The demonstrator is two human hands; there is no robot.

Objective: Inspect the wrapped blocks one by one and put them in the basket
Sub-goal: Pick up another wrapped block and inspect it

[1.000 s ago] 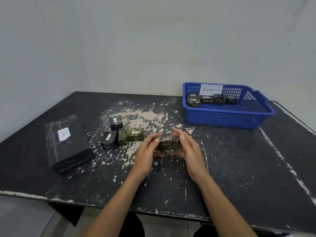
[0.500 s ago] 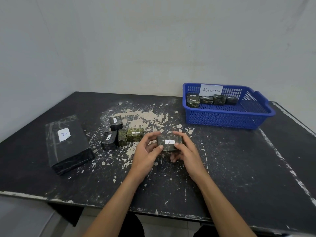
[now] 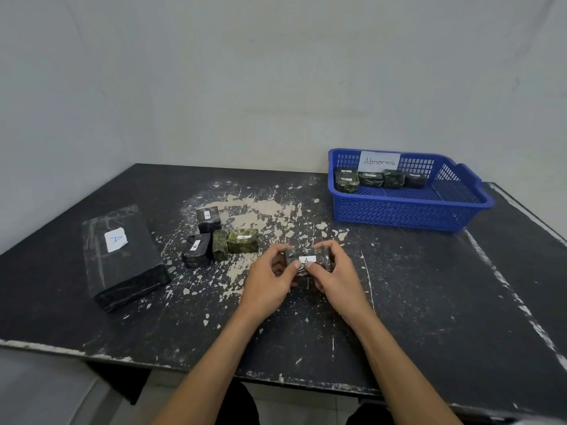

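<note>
One big rectangular slab (image 3: pixel 122 259) in glossy black film with a white paper tag lies at the left of the scuffed, paint-flaked black table (image 3: pixel 429 302), and just right of it four small film-wrapped blocks (image 3: pixel 219 248) huddle together, two black and two mottled green. At the middle the left hand (image 3: pixel 270 283) and right hand (image 3: pixel 337 277) pinch a fifth wrapped block (image 3: pixel 307 259) between curled fingers and thumbs, its white tag up and the thumb tips meeting below the tag. Far right, the blue plastic mesh basket (image 3: pixel 399 214), with a paper "Abnormal" label (image 3: pixel 379 161), holds four more blocks (image 3: pixel 380 178) in a row along its back wall.
</note>
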